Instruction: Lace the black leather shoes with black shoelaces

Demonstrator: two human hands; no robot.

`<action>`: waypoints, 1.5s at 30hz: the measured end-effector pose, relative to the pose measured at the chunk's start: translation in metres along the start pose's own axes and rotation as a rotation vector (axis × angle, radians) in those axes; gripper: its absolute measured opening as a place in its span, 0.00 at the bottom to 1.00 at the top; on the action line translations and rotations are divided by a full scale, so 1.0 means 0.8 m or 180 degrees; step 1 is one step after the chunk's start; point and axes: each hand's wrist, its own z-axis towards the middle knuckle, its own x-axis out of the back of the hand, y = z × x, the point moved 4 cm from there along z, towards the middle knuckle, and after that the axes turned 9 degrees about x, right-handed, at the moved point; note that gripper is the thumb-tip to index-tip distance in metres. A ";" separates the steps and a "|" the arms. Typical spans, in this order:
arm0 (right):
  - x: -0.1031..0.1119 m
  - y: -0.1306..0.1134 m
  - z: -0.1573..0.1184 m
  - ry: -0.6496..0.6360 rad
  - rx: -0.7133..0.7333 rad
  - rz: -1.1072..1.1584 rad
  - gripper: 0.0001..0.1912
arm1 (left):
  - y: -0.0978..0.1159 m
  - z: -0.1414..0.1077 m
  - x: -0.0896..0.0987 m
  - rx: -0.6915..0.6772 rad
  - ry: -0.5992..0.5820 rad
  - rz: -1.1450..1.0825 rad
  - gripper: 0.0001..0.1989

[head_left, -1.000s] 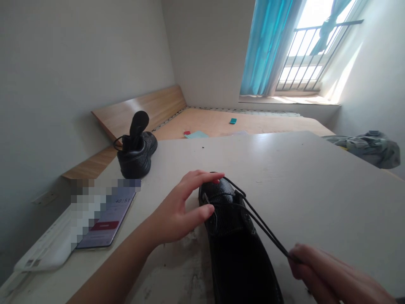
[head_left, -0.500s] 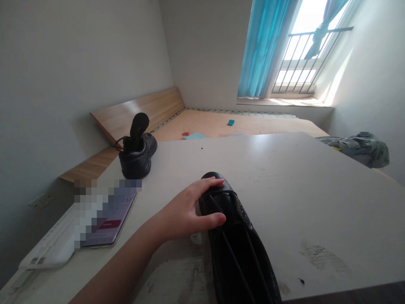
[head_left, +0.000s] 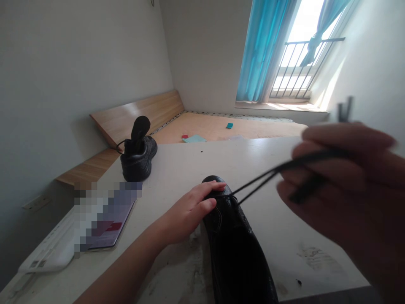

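A black shoe (head_left: pixel 243 253) lies on the white table, its toe pointing away from me. My left hand (head_left: pixel 193 211) grips it near the toe, fingers over the top and thumb on its left side. Raised at the right, my right hand (head_left: pixel 341 177) is closed around the black laces (head_left: pixel 262 179), which run taut from the shoe's front; their ends stick out of the fist. The hand is blurred by motion. A second black shoe (head_left: pixel 137 162) stands at the table's far left, its tongue sticking up and a lace loop at its side.
On the left of the table (head_left: pixel 177 169) lie a phone (head_left: pixel 109 232) and a white object (head_left: pixel 50 253), partly pixelated. Beyond the table is a bed (head_left: pixel 202 120) with small items on it. Smudges and a dark speck mark the table's right front.
My right hand has come into view at the right, pulling the laces up and out from the shoe, where they lay along its opening. My left thumb has shifted slightly.
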 end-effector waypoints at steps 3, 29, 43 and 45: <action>-0.028 -0.017 0.057 -0.0047 0.0104 0.1423 0.18 | -0.002 0.001 -0.001 -0.0034 0.0066 -0.0237 0.24; -0.098 0.054 0.122 -0.0565 -0.0013 0.0550 0.11 | -0.005 0.009 0.004 0.0076 0.0321 -0.2288 0.11; -0.004 0.069 0.168 0.0118 -0.0298 0.0815 0.11 | -0.001 -0.007 0.077 -0.0353 0.1090 -0.4583 0.18; 0.020 0.057 0.165 0.0424 0.0173 -0.0081 0.12 | 0.001 -0.014 0.092 -0.0417 0.1340 -0.4509 0.21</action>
